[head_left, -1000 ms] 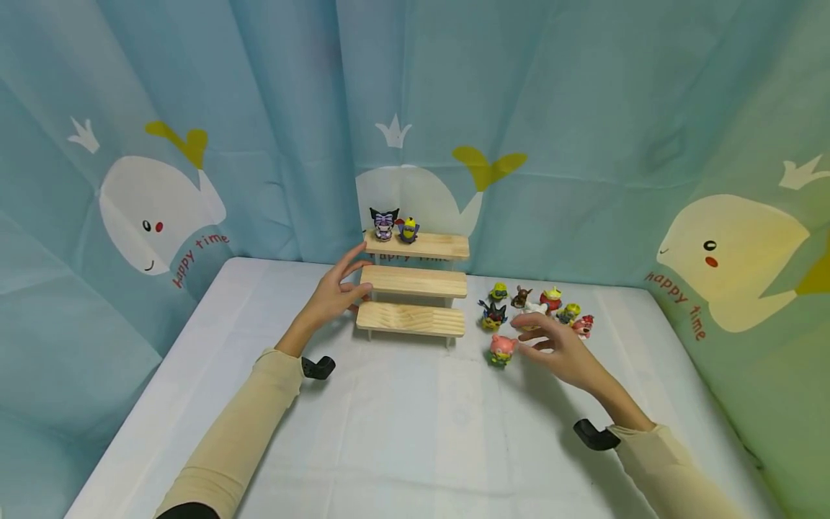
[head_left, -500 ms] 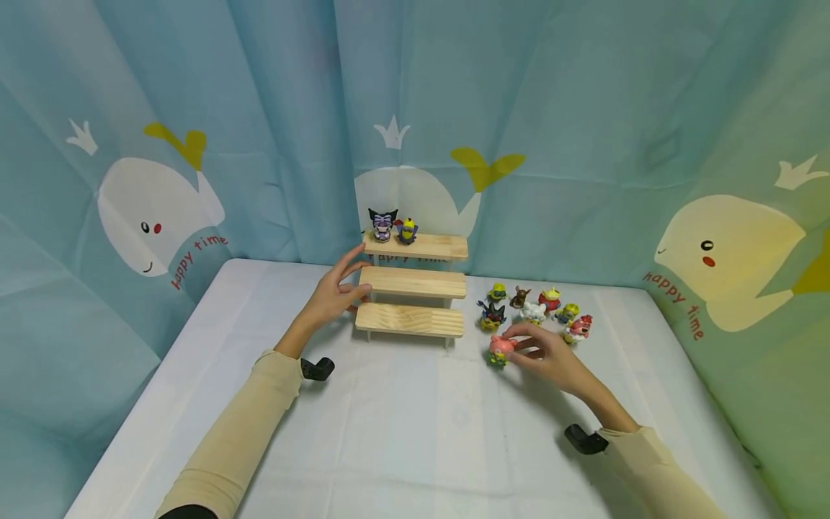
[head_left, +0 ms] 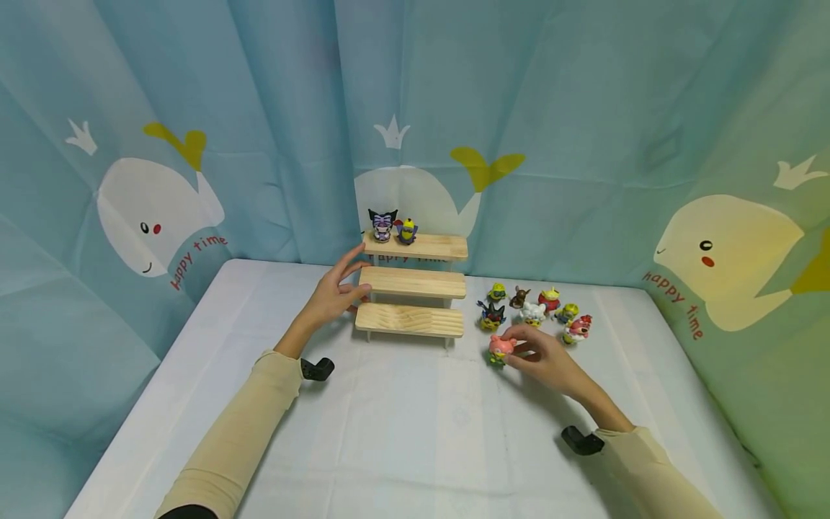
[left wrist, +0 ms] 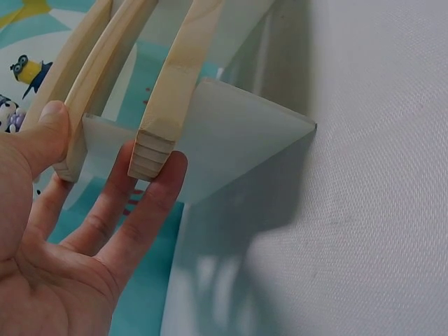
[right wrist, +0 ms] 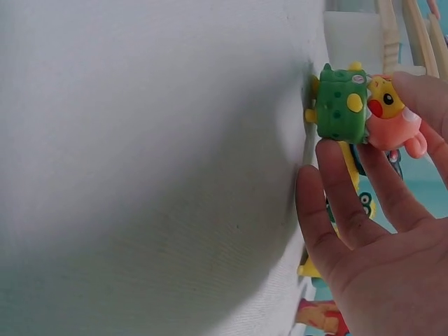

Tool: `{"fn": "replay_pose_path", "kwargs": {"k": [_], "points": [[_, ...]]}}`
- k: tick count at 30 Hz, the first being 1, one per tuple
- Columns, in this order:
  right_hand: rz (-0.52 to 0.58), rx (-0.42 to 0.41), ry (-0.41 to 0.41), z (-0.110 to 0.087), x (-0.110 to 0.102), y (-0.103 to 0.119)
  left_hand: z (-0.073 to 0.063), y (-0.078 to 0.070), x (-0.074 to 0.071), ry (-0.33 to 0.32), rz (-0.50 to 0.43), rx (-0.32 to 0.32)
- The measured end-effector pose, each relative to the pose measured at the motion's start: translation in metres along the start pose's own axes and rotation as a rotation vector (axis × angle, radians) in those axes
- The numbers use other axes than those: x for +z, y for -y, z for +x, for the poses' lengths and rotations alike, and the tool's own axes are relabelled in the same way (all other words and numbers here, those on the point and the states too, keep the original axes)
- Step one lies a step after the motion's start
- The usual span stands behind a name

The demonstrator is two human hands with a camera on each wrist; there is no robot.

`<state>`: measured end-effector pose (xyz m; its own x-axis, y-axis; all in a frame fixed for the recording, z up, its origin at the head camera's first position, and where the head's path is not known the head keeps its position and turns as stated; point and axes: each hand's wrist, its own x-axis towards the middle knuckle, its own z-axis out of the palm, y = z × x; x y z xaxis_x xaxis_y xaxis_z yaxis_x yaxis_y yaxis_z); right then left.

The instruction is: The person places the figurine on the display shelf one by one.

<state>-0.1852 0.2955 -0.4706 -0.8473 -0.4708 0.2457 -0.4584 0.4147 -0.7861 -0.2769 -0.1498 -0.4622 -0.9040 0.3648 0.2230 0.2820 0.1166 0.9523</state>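
Note:
My left hand (head_left: 329,294) grips the left end of a three-tier wooden display stand (head_left: 413,282). In the left wrist view the thumb lies on the end of one shelf board (left wrist: 115,77), with the fingertips at the board ends. At the right, my right hand (head_left: 541,358) pinches a small toy figurine (head_left: 501,347) with a pink hood and green lower body. The right wrist view shows its green body (right wrist: 340,105) beside the table surface and its yellow face turned toward the thumb. Two figurines, one purple and black (head_left: 382,225) and one yellow and purple (head_left: 407,231), stand on the top shelf.
Several other figurines, including a white one (head_left: 533,313), a black-eared one (head_left: 491,316) and a red-and-white one (head_left: 577,329), stand behind the right hand. A white cloth covers the table (head_left: 415,432). Blue whale-print curtain (head_left: 279,144) hangs close behind the stand.
My right hand has moved left to the pink-hooded figurine and taken hold of it; the white figurine behind is uncovered. My left hand stays on the stand.

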Motion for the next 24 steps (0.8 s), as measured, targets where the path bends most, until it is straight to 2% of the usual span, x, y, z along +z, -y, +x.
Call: {"fn": "replay_pose_path", "kwargs": {"k": [7,15,24], "points": [[0.014,0.014,0.003,0.000,0.002,0.000,0.000,-0.002,0.001,0.014,-0.043,-0.013],[0.009,0.008,0.006,0.000,0.002,0.000,-0.007,-0.027,0.003,0.024,-0.071,-0.028],[-0.006,-0.003,-0.003,0.000,0.002,0.001,-0.008,-0.029,0.003,0.019,-0.056,-0.034]]}}
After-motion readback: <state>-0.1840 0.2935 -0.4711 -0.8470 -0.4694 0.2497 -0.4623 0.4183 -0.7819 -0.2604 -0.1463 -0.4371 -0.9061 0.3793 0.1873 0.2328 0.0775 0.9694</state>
